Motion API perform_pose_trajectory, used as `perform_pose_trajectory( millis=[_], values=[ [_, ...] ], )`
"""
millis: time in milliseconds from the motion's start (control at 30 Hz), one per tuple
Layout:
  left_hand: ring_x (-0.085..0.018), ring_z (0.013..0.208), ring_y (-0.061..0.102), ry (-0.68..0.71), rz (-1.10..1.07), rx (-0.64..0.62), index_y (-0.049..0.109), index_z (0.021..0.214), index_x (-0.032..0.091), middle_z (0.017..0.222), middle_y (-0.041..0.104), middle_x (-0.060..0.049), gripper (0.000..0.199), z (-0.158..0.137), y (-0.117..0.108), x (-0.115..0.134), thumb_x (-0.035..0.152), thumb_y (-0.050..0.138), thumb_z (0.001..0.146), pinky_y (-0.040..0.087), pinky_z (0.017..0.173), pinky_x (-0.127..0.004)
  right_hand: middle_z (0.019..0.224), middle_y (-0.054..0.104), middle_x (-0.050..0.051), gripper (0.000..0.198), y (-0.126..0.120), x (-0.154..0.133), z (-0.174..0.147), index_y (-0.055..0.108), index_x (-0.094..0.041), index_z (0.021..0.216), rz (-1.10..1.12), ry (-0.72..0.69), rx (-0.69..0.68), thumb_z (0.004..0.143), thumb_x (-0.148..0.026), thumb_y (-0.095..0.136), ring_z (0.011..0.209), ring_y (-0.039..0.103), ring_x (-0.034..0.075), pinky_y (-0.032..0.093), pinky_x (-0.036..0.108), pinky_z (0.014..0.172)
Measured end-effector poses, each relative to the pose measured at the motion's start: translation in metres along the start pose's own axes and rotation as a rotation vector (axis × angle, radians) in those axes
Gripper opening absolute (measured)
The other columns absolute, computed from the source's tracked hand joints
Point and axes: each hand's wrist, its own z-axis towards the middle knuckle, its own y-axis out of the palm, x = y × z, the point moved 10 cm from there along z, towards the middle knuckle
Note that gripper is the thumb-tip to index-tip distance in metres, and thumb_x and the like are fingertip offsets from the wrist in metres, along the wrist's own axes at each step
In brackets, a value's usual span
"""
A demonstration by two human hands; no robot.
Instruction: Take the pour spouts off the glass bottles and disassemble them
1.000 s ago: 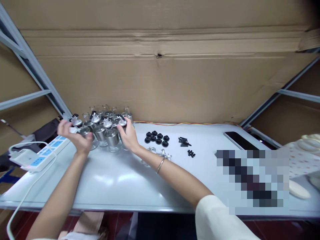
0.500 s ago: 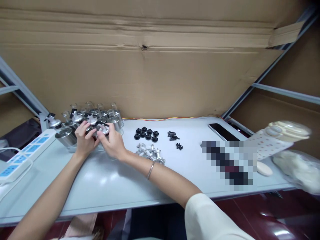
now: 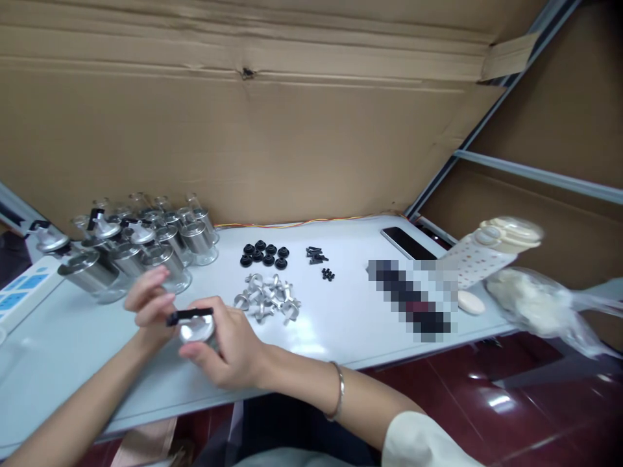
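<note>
My right hand (image 3: 233, 344) is wrapped round a silver lid with a black lever (image 3: 197, 329), over the front part of the table. What lies under the lid is mostly hidden by the hand. Just left of it, my left hand (image 3: 152, 305) has its fingers apart and somewhat blurred, close to the lever's end. Behind the left hand stand several glass jars with metal sleeves (image 3: 197, 241). Some of the jars at the left carry similar silver lids with black levers (image 3: 106, 225).
Silver winged metal parts (image 3: 270, 297) lie heaped right of the jars. Behind them are black round knobs (image 3: 265, 254), black screws (image 3: 316, 255) and small black pieces (image 3: 328, 274). A phone (image 3: 407, 243), a dotted tumbler (image 3: 479, 256) and a plastic bag (image 3: 530, 301) lie right; a power strip (image 3: 29, 292) left.
Both hands have come away from the jars towards the table's front edge. The lidded piece has moved with the right hand, while the left hand's fingers have spread. The view has shifted right.
</note>
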Motion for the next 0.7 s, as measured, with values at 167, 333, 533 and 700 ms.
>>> perform_pose_trajectory(
  millis=[167, 333, 533, 700],
  values=[
    [-0.022, 0.087, 0.058, -0.075, -0.305, -0.266, 0.048, 0.111, 0.035, 0.101, 0.048, -0.004, 0.04, -0.002, 0.046, 0.065, 0.055, 0.052, 0.077, 0.056, 0.067, -0.039, 0.074, 0.06, 0.005, 0.044, -0.048, 0.001, -0.029, 0.044, -0.019, 0.106, 0.052, 0.012, 0.057, 0.088, -0.058, 0.038, 0.064, 0.059, 0.018, 0.05, 0.035, 0.068],
    [-0.035, 0.123, 0.044, -0.418, -0.669, -0.633, 0.026, 0.142, 0.027, 0.132, 0.036, -0.016, 0.089, -0.026, 0.104, 0.103, 0.06, 0.065, 0.069, 0.047, 0.096, -0.048, 0.073, 0.058, 0.002, 0.037, -0.084, 0.01, -0.047, 0.046, -0.023, 0.106, 0.165, 0.065, 0.071, 0.088, -0.056, 0.042, 0.072, 0.06, 0.02, 0.049, 0.038, 0.073],
    [-0.031, 0.112, 0.055, -0.842, -0.783, -0.965, 0.028, 0.136, 0.034, 0.127, 0.048, -0.011, 0.09, -0.083, 0.149, 0.122, 0.036, 0.079, 0.062, 0.049, 0.093, -0.045, 0.078, 0.059, 0.002, 0.026, -0.106, 0.006, -0.05, 0.054, -0.024, 0.098, 0.146, 0.199, -0.001, 0.082, -0.044, 0.058, 0.07, 0.057, 0.018, 0.048, 0.033, 0.066],
    [-0.024, 0.086, 0.062, -0.942, -0.829, -1.12, 0.055, 0.101, 0.025, 0.092, 0.063, -0.006, 0.045, -0.098, 0.166, 0.13, 0.015, 0.073, 0.061, 0.055, 0.075, -0.035, 0.082, 0.062, 0.003, 0.021, -0.109, 0.001, -0.05, 0.054, -0.025, 0.1, 0.071, 0.243, -0.025, 0.084, -0.037, 0.058, 0.073, 0.058, 0.019, 0.049, 0.033, 0.066]
  ],
)
